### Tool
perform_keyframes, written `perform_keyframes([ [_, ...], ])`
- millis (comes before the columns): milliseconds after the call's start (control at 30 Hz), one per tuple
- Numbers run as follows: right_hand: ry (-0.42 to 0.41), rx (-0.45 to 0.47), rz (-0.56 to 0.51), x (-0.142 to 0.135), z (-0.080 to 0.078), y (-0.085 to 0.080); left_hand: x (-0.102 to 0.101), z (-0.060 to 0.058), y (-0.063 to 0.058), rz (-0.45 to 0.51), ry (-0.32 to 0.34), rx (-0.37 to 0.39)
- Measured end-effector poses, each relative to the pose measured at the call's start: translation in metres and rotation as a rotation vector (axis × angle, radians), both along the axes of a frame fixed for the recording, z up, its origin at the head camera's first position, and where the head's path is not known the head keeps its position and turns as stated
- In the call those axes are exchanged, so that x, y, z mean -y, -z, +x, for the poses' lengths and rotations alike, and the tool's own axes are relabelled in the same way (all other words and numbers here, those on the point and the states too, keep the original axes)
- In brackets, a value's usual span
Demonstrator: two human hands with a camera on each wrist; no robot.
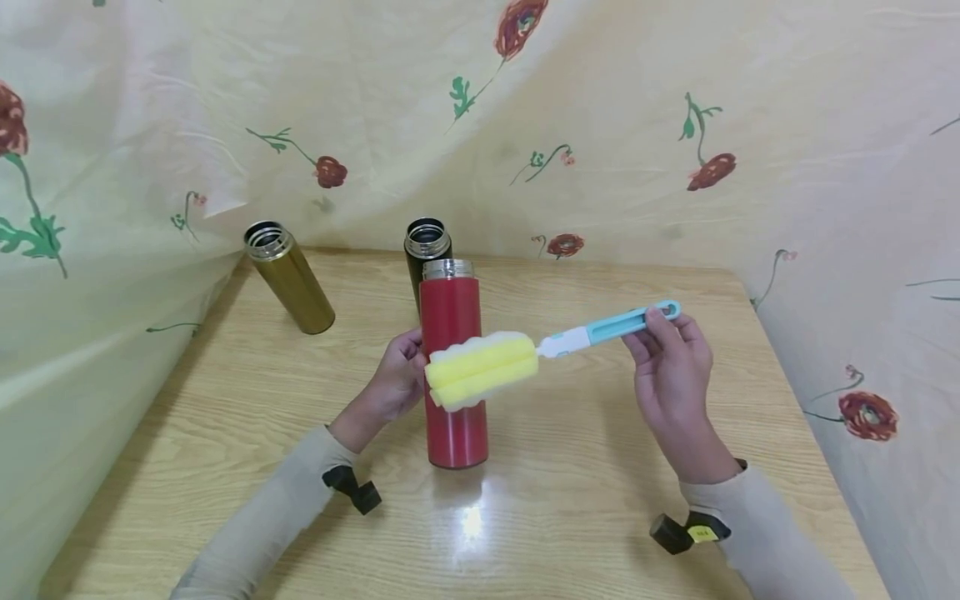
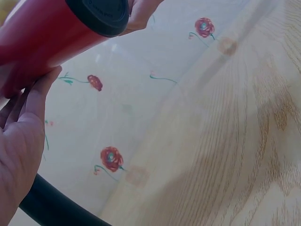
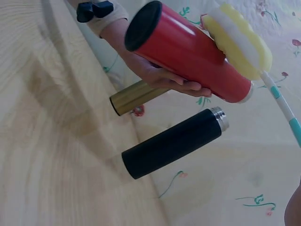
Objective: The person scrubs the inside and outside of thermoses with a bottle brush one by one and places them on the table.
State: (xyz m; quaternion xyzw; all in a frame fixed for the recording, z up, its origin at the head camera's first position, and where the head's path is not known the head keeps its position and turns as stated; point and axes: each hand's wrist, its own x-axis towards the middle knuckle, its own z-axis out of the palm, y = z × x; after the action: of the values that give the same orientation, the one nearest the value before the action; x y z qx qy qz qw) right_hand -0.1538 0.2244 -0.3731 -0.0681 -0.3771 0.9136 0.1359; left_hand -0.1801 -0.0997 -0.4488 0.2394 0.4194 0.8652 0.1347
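Note:
My left hand (image 1: pixel 397 375) grips a red thermos flask (image 1: pixel 453 437) round its side and holds it upright above the table, its steel mouth uncapped at the top. In the right wrist view the dark base of the red flask shows off the tabletop. The thumb and fingers of my right hand (image 1: pixel 675 375) pinch the blue end of a bottle brush (image 1: pixel 611 327). Its yellow and white sponge head (image 1: pixel 483 369) points left and overlaps the front of the red flask in the head view.
Behind the red flask a black flask (image 3: pixel 171 143) stands lidless on the wooden table (image 1: pixel 570 500). Farther left is a gold flask (image 1: pixel 296 287), also without a lid. Flower-patterned cloth (image 1: pixel 600 108) hangs along the back and both sides.

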Motion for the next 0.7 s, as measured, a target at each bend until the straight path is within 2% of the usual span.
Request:
perform_keyframes([
  [300,-0.043,0.039,0.04,-0.004,0.022,0.013,-0.002,0.001,-0.006,-0.02,-0.017,0.018],
  [500,-0.096,0.019,0.086,-0.008,0.036,0.02,-0.005,0.002,-0.009,0.003,-0.03,0.041],
  [700,-0.101,-0.006,0.065,-0.012,0.041,0.024,-0.007,0.003,-0.01,-0.072,-0.045,0.059],
])
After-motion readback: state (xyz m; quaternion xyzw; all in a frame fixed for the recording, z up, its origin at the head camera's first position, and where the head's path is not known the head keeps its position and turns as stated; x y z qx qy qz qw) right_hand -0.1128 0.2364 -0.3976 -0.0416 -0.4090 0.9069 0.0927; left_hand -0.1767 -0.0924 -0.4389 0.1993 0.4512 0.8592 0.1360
